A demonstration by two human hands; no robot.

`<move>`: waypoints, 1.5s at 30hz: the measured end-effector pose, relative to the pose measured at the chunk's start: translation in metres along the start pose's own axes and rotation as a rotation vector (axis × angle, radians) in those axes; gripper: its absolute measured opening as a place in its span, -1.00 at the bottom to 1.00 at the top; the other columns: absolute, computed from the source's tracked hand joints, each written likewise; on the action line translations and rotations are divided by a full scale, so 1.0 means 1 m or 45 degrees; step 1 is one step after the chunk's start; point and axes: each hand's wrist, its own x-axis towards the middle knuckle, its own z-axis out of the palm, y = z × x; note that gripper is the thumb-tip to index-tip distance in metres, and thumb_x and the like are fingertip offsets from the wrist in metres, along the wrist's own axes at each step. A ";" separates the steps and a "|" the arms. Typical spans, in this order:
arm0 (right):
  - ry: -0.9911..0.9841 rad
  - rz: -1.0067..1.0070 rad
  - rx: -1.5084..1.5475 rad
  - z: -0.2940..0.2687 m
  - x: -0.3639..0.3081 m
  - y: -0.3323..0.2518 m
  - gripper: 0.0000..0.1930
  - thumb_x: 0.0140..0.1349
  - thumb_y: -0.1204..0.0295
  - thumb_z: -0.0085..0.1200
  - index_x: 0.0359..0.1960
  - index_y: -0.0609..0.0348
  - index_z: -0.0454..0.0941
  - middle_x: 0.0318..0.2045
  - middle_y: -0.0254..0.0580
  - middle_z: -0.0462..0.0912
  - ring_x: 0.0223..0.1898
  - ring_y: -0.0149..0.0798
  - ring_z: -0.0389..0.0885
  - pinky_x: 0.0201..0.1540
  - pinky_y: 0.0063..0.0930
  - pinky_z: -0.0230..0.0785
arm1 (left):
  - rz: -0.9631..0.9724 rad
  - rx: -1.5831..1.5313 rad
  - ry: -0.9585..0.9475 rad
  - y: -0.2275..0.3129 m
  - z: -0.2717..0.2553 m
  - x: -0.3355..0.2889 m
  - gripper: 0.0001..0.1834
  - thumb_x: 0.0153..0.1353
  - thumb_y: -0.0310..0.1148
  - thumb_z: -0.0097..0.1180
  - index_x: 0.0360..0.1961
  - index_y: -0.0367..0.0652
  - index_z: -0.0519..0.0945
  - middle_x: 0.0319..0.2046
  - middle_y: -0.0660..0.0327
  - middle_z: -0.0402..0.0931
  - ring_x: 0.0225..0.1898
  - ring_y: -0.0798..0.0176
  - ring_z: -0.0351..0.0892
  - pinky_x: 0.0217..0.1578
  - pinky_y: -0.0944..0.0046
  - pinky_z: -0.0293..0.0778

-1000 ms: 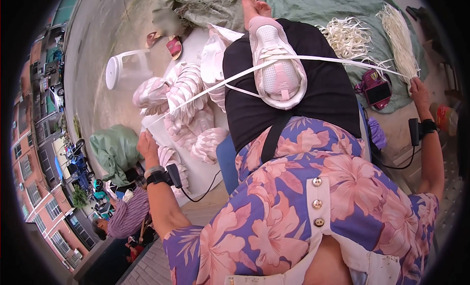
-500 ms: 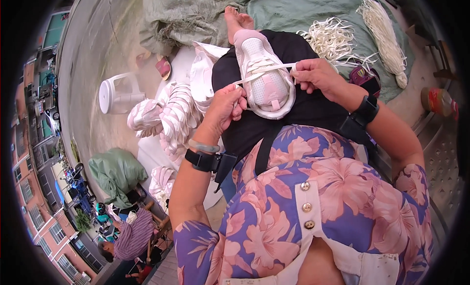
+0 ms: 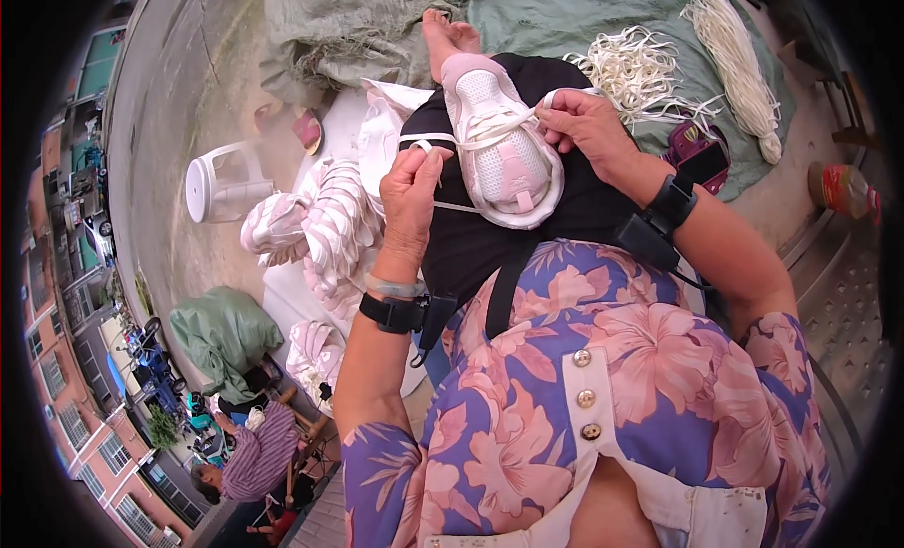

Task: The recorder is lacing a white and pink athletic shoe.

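A pale pink and white mesh shoe upper (image 3: 508, 167) lies across my lap on black cloth, its tongue end nearest me. A flat white shoelace (image 3: 497, 127) crosses its middle and runs out to both sides. Left of the upper, my left hand (image 3: 410, 195) pinches one length of lace, which loops above the fingertips. My right hand (image 3: 589, 134) is at the upper's right edge, thumb and fingers closed on the other length, with a white loop over the fingers. Where the lace threads through the eyelets is too small to make out.
Stacked pink and white uppers (image 3: 334, 218) lie to my left, near a white plastic stool (image 3: 224, 183). Loose white laces (image 3: 636, 72) and a lace bundle (image 3: 734, 72) rest on green sheeting at far right, beside a purple pouch (image 3: 699, 157). A jar (image 3: 840, 188) stands farther right.
My left hand has moved left, away from the upper, drawing lace out to that side. My right hand has shifted slightly up and left, still gripping lace.
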 end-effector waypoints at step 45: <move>0.121 -0.476 -0.692 0.003 0.003 0.010 -0.78 0.05 0.39 0.19 -0.55 0.22 0.40 -0.64 -0.36 0.42 -0.60 -0.50 0.36 -0.54 -0.59 0.25 | -0.227 -0.464 0.086 -0.016 0.019 0.005 -0.95 0.13 -0.47 0.05 -0.36 -0.14 0.48 -0.59 0.38 0.45 -0.64 0.57 0.37 -0.61 0.57 0.30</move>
